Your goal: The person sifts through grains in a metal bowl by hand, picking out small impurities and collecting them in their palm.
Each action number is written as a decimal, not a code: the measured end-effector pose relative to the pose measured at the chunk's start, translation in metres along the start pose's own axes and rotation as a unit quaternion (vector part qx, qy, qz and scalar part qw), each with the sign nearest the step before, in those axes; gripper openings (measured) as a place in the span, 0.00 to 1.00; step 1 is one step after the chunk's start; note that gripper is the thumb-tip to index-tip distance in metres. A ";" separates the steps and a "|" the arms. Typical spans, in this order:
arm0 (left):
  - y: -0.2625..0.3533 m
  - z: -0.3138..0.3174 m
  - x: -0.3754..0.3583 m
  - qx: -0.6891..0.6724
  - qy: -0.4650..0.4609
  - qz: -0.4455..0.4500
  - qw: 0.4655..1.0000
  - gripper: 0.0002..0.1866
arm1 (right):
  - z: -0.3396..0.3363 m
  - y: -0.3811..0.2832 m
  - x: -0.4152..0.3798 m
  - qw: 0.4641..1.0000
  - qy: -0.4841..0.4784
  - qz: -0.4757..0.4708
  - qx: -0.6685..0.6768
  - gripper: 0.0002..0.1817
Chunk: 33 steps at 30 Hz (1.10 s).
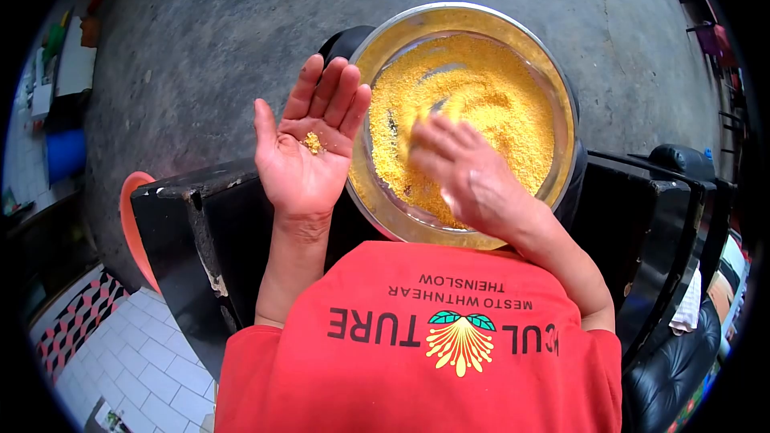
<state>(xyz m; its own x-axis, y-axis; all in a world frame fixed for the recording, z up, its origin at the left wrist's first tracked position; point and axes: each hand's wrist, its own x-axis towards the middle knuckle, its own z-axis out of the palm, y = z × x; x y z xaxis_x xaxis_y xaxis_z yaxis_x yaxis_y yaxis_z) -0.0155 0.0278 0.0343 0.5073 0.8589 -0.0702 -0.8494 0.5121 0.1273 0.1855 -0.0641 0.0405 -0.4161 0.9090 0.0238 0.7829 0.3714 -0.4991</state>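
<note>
A round metal basin (561, 140) rests on my lap, with a layer of yellow grains (521, 112) spread unevenly over its bottom. My left hand (311, 140) is palm up beside the basin's left rim, its fingers stretched out. A small clump of yellow grains (313, 143) lies on that palm. Over the grains in the basin is my right hand (465, 164), palm down and blurred by motion. Its fingers are smeared, so whether they hold anything cannot be made out.
Black wooden furniture (192, 232) stands at my left, and more black furniture (642, 232) at my right. A pink-orange rim (131, 224) shows at the left. Grey concrete floor (208, 40) lies beyond the basin. A blue container (66, 155) is at far left.
</note>
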 end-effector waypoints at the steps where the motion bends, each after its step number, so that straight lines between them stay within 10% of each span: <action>1: 0.000 0.000 0.001 -0.004 0.000 0.000 1.000 0.37 | -0.002 -0.002 -0.003 0.999 -0.006 -0.009 0.037 0.22; 11: -0.001 -0.003 0.001 0.041 -0.030 0.002 0.999 0.35 | 0.011 -0.018 0.021 0.945 -0.046 0.019 0.323 0.14; 15: -0.001 0.002 -0.002 0.019 0.004 0.002 1.000 0.37 | -0.002 0.002 0.023 0.967 0.191 0.135 0.102 0.16; 21: -0.002 -0.003 0.002 0.048 -0.033 -0.002 0.998 0.34 | -0.005 0.021 0.043 0.976 0.196 0.094 0.015 0.18; 25: 0.001 -0.004 0.000 0.047 -0.044 -0.002 0.998 0.34 | 0.016 0.020 0.071 0.980 0.149 0.050 -0.120 0.18; 29: 0.001 -0.004 0.000 0.033 -0.035 -0.004 0.999 0.34 | 0.002 -0.003 0.036 0.992 -0.032 -0.121 -0.004 0.11; 33: 0.002 -0.006 0.001 0.028 -0.044 -0.008 0.999 0.34 | -0.020 -0.002 -0.018 0.988 -0.062 -0.060 0.127 0.08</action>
<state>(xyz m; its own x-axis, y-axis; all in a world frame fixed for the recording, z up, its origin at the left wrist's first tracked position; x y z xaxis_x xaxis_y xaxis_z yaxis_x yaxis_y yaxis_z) -0.0173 0.0296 0.0290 0.5336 0.8456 0.0137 -0.8329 0.5226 0.1821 0.2011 -0.0773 0.0583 -0.5644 0.8255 -0.0021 0.5892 0.4010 -0.7015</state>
